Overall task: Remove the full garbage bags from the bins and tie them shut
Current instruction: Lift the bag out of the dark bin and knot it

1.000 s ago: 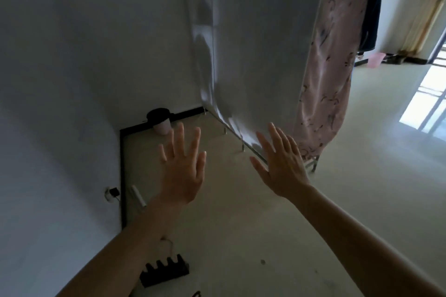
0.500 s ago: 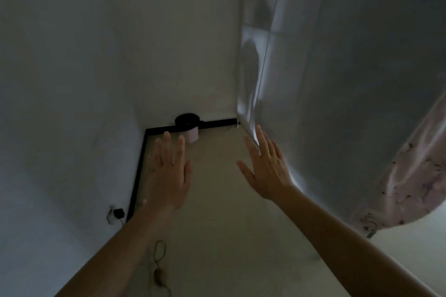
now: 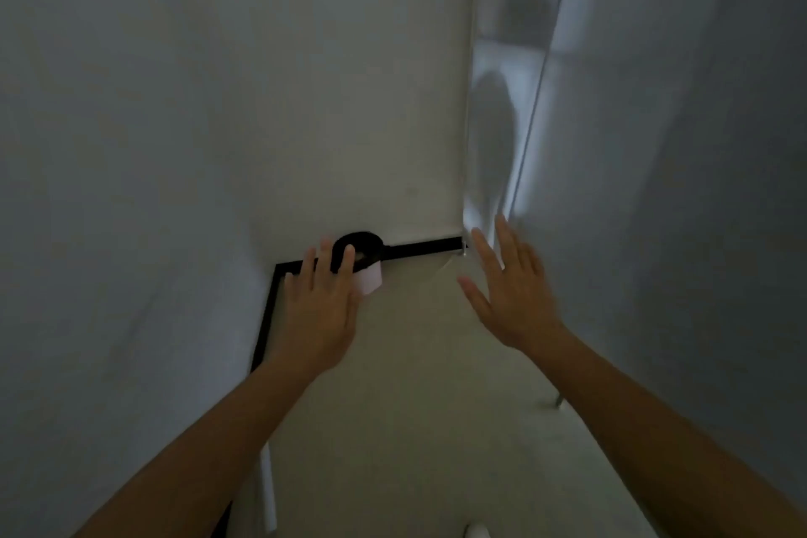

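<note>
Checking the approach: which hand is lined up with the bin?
The left hand: its fingertips overlap the bin in view; the right hand sits apart, beside the white panel.

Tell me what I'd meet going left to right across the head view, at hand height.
In order: plain white wall → left hand → right hand → pale glossy cabinet panel. The small pink bin with its black bag overlaps the left hand, so it's unplaced.

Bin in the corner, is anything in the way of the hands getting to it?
Nothing visible. Only floor shows between the open left hand and right hand and the pink bin in the corner.
</note>
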The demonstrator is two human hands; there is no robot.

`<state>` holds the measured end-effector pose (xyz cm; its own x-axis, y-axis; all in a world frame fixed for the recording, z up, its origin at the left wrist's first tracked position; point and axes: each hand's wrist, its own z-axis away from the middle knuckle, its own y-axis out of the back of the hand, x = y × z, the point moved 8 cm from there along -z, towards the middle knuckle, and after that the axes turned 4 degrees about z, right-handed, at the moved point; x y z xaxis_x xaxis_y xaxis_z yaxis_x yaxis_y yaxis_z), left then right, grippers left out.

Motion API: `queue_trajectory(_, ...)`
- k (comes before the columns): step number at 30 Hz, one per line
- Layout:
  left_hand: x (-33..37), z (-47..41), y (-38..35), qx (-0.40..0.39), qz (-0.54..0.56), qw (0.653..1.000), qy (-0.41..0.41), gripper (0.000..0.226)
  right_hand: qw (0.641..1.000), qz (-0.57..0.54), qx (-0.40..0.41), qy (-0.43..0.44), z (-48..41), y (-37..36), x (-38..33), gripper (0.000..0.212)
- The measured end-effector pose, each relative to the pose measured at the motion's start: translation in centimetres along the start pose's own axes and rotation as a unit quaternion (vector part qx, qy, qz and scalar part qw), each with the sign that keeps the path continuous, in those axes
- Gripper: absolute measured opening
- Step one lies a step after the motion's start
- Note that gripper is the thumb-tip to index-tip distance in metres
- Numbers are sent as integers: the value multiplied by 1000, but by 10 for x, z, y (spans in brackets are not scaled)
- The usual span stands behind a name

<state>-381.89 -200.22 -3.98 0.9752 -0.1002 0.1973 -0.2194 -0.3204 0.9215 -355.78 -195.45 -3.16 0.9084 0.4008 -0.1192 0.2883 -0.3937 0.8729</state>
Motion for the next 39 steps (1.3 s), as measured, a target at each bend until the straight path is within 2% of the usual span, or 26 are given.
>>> queue_trajectory(6,-40,-161,-39,-11,-15,997,71,61,999,-35,-15,0,-178,-63,63,70)
queue_trajectory(12,-100,-256,-76,-25,-7,992,123,62,997,-60,-55,7,-308,-143,75,70)
queue_trajectory(20,-229,-414,-184,-61,37,981,178,69,989,-41,-135,53,-485,-317,68,72)
queue_trajectory(23,-281,-485,-213,-85,49,974,206,77,984,-18,-168,51,-555,-366,70,73)
queue_trajectory(26,-329,-561,-236,-97,48,970,219,75,983,9,-175,53,-623,-405,78,76)
queue_trajectory(34,-399,-701,-316,-135,51,966,214,80,977,-27,-213,-1,-744,-525,114,72)
queue_trajectory(39,-455,-743,-392,-151,67,951,261,90,953,-75,-294,-24,-801,-651,132,71)
